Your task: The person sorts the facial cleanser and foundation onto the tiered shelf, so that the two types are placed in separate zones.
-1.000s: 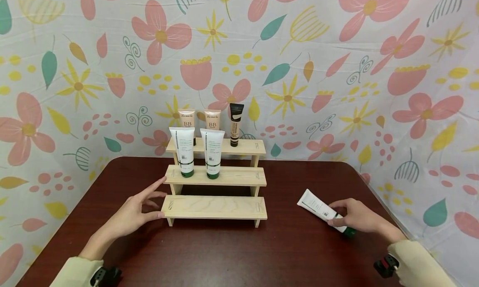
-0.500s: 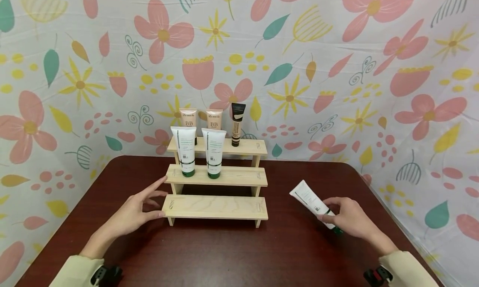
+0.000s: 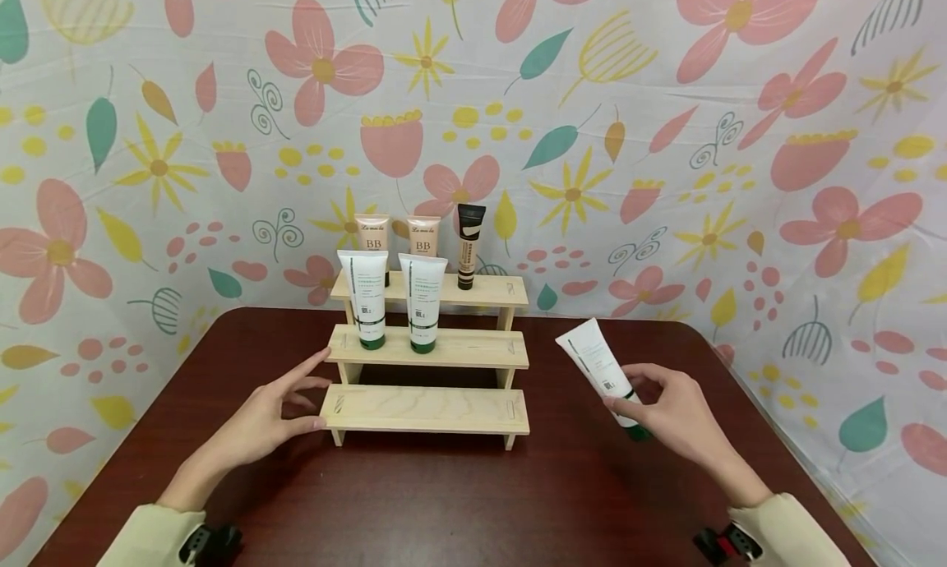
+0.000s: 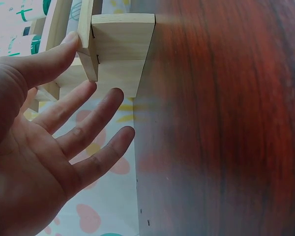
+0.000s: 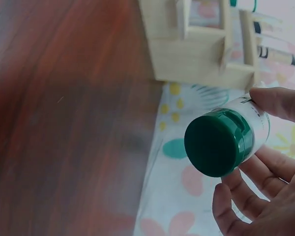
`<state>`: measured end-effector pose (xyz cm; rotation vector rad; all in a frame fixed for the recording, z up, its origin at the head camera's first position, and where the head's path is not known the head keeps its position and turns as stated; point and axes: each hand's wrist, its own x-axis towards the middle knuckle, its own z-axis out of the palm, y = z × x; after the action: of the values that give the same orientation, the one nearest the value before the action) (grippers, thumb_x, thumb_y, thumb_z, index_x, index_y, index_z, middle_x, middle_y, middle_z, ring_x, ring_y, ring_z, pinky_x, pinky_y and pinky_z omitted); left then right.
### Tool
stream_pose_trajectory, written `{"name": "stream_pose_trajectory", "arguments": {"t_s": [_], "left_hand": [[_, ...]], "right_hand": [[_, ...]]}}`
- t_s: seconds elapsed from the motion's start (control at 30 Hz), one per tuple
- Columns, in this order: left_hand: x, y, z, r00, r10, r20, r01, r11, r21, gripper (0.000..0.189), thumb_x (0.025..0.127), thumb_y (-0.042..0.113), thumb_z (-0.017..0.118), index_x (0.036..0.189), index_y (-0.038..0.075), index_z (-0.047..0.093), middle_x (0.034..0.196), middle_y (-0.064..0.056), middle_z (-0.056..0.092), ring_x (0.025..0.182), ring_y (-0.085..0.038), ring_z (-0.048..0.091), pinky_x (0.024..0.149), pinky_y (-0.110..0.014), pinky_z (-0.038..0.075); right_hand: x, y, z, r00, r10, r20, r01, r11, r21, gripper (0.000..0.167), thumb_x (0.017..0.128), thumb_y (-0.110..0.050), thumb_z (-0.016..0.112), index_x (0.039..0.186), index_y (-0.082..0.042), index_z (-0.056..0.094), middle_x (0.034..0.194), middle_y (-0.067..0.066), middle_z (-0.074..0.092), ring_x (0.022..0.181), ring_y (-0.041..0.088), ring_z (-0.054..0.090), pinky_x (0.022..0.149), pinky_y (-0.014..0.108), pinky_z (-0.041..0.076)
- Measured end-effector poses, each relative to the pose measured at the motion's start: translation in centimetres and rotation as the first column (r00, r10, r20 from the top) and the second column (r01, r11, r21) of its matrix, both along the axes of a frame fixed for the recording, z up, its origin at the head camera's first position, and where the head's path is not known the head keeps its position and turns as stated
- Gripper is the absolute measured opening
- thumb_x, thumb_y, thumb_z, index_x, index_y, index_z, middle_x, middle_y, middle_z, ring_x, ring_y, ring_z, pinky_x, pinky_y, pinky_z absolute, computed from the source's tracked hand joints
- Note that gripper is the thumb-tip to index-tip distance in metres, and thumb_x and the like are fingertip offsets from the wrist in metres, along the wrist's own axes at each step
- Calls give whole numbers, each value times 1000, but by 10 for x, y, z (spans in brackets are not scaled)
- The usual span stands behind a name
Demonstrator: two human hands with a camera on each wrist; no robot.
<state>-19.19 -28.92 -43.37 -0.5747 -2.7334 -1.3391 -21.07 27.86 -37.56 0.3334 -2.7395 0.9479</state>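
Observation:
My right hand (image 3: 673, 407) pinches a white squeeze tube (image 3: 596, 361) near its green cap (image 5: 214, 145), thumb on one side and fingers on the other. The tube tilts, crimped end up and to the left, above the table right of a three-step wooden rack (image 3: 425, 407). My left hand (image 3: 259, 423) has its fingers spread at the rack's left side; in the left wrist view the thumb touches the wood (image 4: 123, 42). Two matching white tubes (image 3: 364, 300) stand on the middle step, caps down.
On the top step stand two beige BB tubes (image 3: 424, 234), partly hidden by the white ones, and a slim black-and-beige tube (image 3: 468, 246) at right. The dark red wooden table (image 3: 473, 501) extends around the rack. A floral cloth (image 3: 562, 140) hangs behind.
My right hand has lifted the white tube off the table and carried it left toward the rack, tipping it more upright. The left hand stays by the rack.

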Motion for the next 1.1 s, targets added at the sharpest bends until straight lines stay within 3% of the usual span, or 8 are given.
{"name": "stream_pose_trajectory", "arguments": {"t_s": [0.33, 0.67, 0.83, 1.1], "left_hand": [[-2, -1, -2, 999, -7, -36, 7, 1000, -15, 101, 88, 5, 87, 169, 26, 30, 136, -19, 66, 98, -26, 73, 84, -42, 59], [-1, 0, -3, 1000, 4, -5, -5, 1000, -14, 102, 88, 5, 86, 169, 29, 29, 136, -20, 65, 100, -31, 72, 81, -38, 59], [-1, -1, -2, 1000, 4, -12, -4, 1000, -7, 102, 87, 4, 86, 169, 28, 29, 136, -21, 65, 100, -31, 72, 80, -38, 60], [0, 0, 2, 1000, 1, 1, -1, 1000, 0, 101, 88, 5, 86, 168, 28, 30, 137, -20, 65, 100, -29, 72, 80, -38, 60]], "right_hand": [[2, -34, 15, 998, 22, -60, -29, 994, -107, 42, 85, -32, 91, 120, -13, 76, 93, -1, 73, 84, 20, 66, 69, 30, 52], [-4, -63, 16, 995, 44, -84, -58, 982, -179, 36, 84, -31, 93, 114, -18, 77, 90, -2, 73, 85, 18, 66, 68, 31, 51], [-10, -79, 19, 993, 45, -105, -70, 966, -250, 32, 83, -30, 93, 106, -18, 74, 92, -3, 73, 84, 16, 68, 69, 30, 53], [-22, -106, 23, 987, 63, -149, -110, 936, -334, 35, 83, -28, 93, 106, -12, 72, 96, -1, 74, 83, 16, 69, 74, 31, 55]]}}
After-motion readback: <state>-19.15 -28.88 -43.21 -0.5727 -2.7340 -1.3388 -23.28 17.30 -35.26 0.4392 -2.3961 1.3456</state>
